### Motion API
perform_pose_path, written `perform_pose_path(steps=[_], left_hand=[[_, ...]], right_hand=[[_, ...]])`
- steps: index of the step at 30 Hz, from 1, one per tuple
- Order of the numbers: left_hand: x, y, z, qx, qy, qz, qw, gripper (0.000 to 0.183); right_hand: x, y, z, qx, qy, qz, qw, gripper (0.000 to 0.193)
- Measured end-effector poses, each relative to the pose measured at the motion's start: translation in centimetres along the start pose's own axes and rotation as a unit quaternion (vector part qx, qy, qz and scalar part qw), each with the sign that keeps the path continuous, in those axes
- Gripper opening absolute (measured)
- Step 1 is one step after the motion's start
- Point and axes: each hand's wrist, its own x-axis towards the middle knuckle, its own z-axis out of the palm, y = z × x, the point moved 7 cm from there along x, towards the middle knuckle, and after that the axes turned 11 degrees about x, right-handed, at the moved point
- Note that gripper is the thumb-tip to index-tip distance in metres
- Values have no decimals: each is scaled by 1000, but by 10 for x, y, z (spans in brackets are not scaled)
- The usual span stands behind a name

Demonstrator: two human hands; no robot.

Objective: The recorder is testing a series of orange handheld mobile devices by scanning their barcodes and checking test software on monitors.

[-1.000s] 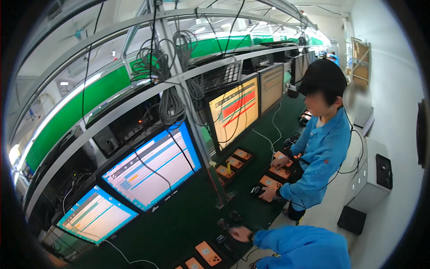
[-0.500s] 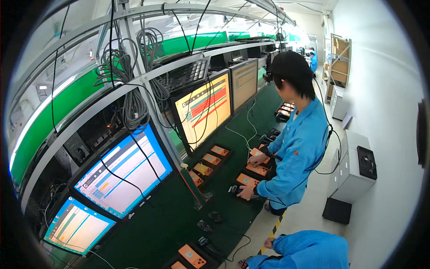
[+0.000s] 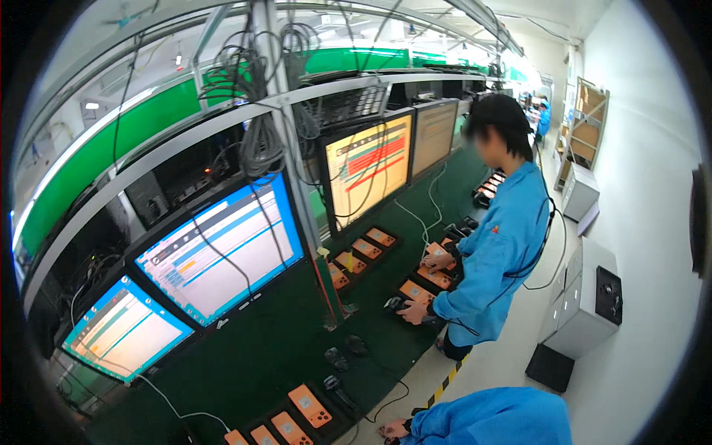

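At the lower edge a blue sleeve point(image 3: 489, 419) comes in, and at its end is my right hand point(image 3: 395, 428), beside the bench's front edge. Its fingers are small and partly cut off, so I cannot tell whether they hold anything. My left hand is out of view. Nearest on the bench are several orange smartphones point(image 3: 310, 406) lying in a row in dark trays, their camera ends toward the front edge. Beside them lies a black corded handheld device point(image 3: 335, 386), perhaps a scanner. Two dark mouse-shaped objects point(image 3: 336, 359) rest farther along.
Monitors point(image 3: 222, 252) line the back of the green bench point(image 3: 245, 341), under a metal frame with bundled cables point(image 3: 263, 144). A co-worker in blue point(image 3: 489, 252) stands at the right, both hands at orange phones point(image 3: 415, 291). White cabinets point(image 3: 582, 304) stand by the wall.
The view has shifted, bringing more of the near phones into sight. My right hand has moved left and down, toward the bench. The co-worker's hands remain at their phones.
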Motion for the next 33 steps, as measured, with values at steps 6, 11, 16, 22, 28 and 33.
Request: perform_pose_path(steps=[6,11,16,22,28,33], left_hand=[[-17,-79,-42,-29,21,-40,999,31],[-50,-165,-91,-78,55,-69,993,31],[-115,-291,-163,-150,131,-100,975,30],[-197,-437,-209,-251,215,-165,929,30],[-241,-450,-281,-339,334,-86,876,32],[-248,-468,-339,-374,389,-94,837,31]], right_hand=[[-33,21,-19,-18,5,117,993,32],[-42,-55,-38,-116,80,131,981,29],[-36,-68,47,-61,-7,101,993,29],[-36,-163,201,-241,-56,30,968,34],[14,-236,281,-232,-142,26,962,41],[98,-245,368,-272,-148,33,950,47]])
